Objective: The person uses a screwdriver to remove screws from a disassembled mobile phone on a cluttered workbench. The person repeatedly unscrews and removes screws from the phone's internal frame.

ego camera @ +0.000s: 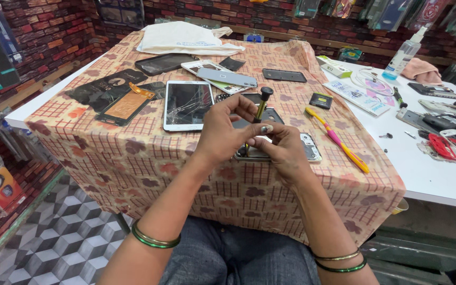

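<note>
My left hand [227, 129] grips a small screwdriver [262, 103] with a black cap and yellow shaft, held upright over an opened phone [308, 149] lying on the patterned cloth. My right hand [286, 150] rests on that phone, steadying it, with the thumb and fingers close to the screwdriver shaft. The screwdriver tip is hidden behind my fingers.
A white tablet with a cracked screen [187, 104] lies left of my hands. A yellow and pink toothbrush [339, 140] lies to the right. Phone parts, back covers and a copper-coloured panel [125, 107] are spread over the checked cloth [133, 153]. A spray bottle [405, 53] stands at the back right.
</note>
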